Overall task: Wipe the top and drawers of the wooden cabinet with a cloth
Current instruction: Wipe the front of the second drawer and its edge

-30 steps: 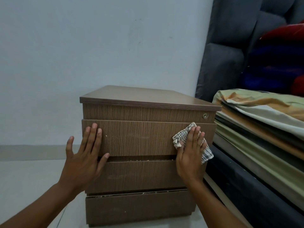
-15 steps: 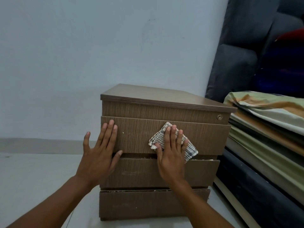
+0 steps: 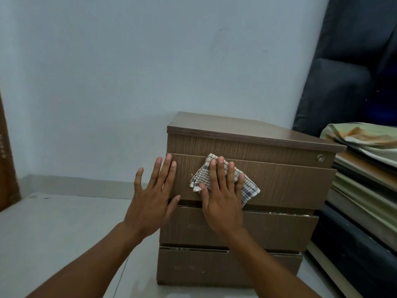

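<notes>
A brown wooden cabinet [image 3: 285, 186] with several drawer fronts stands on the floor against the wall. My right hand [image 3: 222, 196] lies flat on a checked cloth [image 3: 250, 189], pressing it against the left part of the second drawer front. My left hand [image 3: 153, 198] rests flat with fingers spread on the cabinet's front left edge, holding nothing. A small round lock [image 3: 319, 157] sits at the right end of the top drawer front. The cabinet's top [image 3: 247, 127] is bare.
A bed with folded green and orange bedding [image 3: 365, 143] and a dark mattress edge [image 3: 352, 254] stands close to the cabinet's right side. A dark padded headboard [image 3: 343, 72] rises behind it. Pale floor [image 3: 64, 233] spreads to the left; a brown wooden edge [image 3: 6, 168] shows far left.
My right hand has slid the cloth from the right end of the drawer front to its left part. The view has shifted, so the cabinet sits further right in frame.
</notes>
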